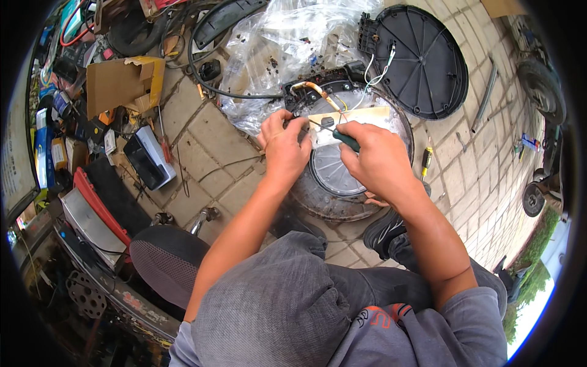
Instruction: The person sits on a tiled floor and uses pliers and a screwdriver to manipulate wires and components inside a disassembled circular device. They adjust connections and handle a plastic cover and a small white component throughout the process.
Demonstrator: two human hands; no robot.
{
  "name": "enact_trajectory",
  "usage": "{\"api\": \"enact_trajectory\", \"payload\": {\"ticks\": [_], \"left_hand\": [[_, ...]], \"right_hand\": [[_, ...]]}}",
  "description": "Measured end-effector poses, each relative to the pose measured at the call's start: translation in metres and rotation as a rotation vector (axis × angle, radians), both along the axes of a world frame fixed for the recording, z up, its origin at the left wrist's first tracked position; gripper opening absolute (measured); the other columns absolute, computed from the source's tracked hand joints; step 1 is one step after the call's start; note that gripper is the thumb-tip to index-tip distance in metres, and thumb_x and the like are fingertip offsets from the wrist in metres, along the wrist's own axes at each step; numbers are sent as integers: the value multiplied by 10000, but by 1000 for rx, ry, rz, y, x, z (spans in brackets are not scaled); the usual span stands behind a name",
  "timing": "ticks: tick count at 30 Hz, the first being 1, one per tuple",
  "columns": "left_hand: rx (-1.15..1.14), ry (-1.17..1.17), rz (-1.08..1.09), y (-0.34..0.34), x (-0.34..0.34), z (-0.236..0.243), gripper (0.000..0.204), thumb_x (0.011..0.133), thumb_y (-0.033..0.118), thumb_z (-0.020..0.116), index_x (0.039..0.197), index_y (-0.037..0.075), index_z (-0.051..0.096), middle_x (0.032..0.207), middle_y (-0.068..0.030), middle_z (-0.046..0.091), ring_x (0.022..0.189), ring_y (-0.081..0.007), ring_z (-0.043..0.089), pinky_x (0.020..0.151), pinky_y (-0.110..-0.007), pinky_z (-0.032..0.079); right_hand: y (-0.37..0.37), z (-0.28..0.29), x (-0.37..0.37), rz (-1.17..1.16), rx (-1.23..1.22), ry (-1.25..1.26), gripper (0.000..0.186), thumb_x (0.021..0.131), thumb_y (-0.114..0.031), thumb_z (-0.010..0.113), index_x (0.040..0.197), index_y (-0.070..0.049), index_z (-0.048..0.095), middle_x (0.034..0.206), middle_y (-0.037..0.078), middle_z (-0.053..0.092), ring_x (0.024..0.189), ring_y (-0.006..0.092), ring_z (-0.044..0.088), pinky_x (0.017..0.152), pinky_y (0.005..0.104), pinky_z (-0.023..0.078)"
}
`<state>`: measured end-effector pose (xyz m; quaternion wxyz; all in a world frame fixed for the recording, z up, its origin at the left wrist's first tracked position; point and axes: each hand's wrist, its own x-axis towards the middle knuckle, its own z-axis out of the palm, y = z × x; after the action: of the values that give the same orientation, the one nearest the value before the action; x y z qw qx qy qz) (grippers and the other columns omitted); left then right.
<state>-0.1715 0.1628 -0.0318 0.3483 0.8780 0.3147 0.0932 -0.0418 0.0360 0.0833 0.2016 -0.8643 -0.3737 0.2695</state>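
My right hand is closed round the dark green handle of a screwdriver, whose shaft points left toward my left fingertips. My left hand is pinched at the shaft's tip, and whatever small thing its fingers hold is hidden. Both hands are over a round metal motor-like unit on the paving, rusty round its edge. A pale flat piece with a small dark lump on it lies across the unit under the screwdriver. An orange-and-white cable bundle rises from the unit's far side.
Beyond the unit lie a ribbed black round cover with white wires and a clear plastic sheet with dark crumbs. A yellow-black screwdriver is at right, near a metal tube. A torn cardboard box and clutter fill the left.
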Motion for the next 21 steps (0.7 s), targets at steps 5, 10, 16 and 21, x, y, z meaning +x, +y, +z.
{"api": "enact_trajectory", "payload": {"ticks": [5, 10, 16, 21], "left_hand": [[52, -4, -16, -1, 1, 0, 211, 725, 119, 788, 930, 127, 738, 1190, -91, 541, 1161, -321, 473, 976, -451, 356], [28, 119, -62, 5, 10, 9, 174, 736, 128, 777, 907, 128, 748, 1126, -83, 534, 1133, -315, 478, 944, -448, 363], [59, 248, -67, 7, 24, 19, 96, 767, 129, 712, 853, 100, 744, 1056, -97, 549, 1061, -315, 495, 885, -451, 366], [174, 173, -74, 1, 19, 9, 102, 779, 111, 693, 864, 54, 691, 1062, -110, 557, 1064, -330, 506, 881, -461, 372]], "right_hand": [[-1, 0, 1, 7, -15, 1, 260, 838, -181, 649, 1070, -75, 699, 873, 182, 711, 794, 384, 691, 728, 489, 547], [-2, 1, 2, -10, 8, 3, 256, 839, -176, 649, 1067, -71, 700, 869, 183, 711, 793, 385, 690, 724, 488, 544], [-2, 3, 5, -50, 35, 1, 251, 836, -174, 664, 1060, -68, 701, 865, 181, 712, 795, 386, 688, 718, 484, 539], [-2, 2, 11, -79, 60, 11, 250, 835, -170, 671, 1060, -68, 701, 871, 177, 715, 803, 383, 688, 721, 479, 538]]}}
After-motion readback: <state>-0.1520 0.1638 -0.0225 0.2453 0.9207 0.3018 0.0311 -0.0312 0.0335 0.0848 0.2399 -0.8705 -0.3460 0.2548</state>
